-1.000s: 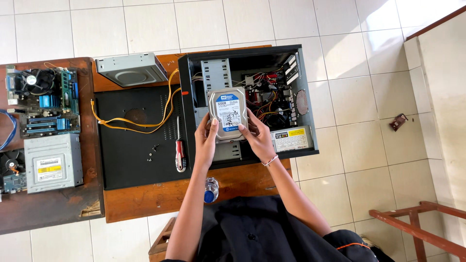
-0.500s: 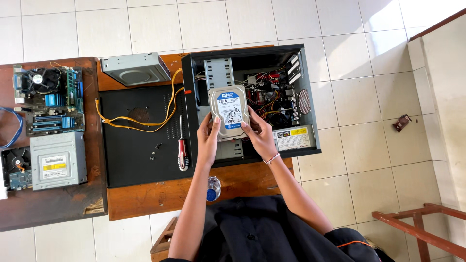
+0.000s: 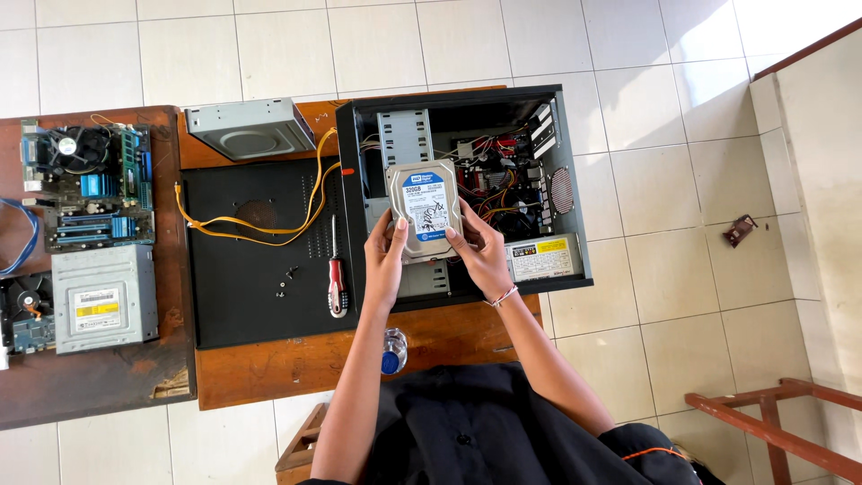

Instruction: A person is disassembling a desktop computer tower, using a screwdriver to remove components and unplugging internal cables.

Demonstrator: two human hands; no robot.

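A silver hard drive with a white and blue label is held up flat above an open black computer case. My left hand grips its lower left corner and my right hand grips its lower right edge. The case lies on its side on a wooden table, with coloured cables and a drive cage visible inside. A red-handled screwdriver lies on the black side panel just left of my left hand.
A grey optical drive and yellow cables sit at the panel's far side. A motherboard and another silver drive lie on a darker table at left. A bottle cap shows near the table's front edge. A wooden frame stands at lower right.
The view has shifted slightly, so the tables appear further right. Both hands keep the hard drive over the case, held nearly still.
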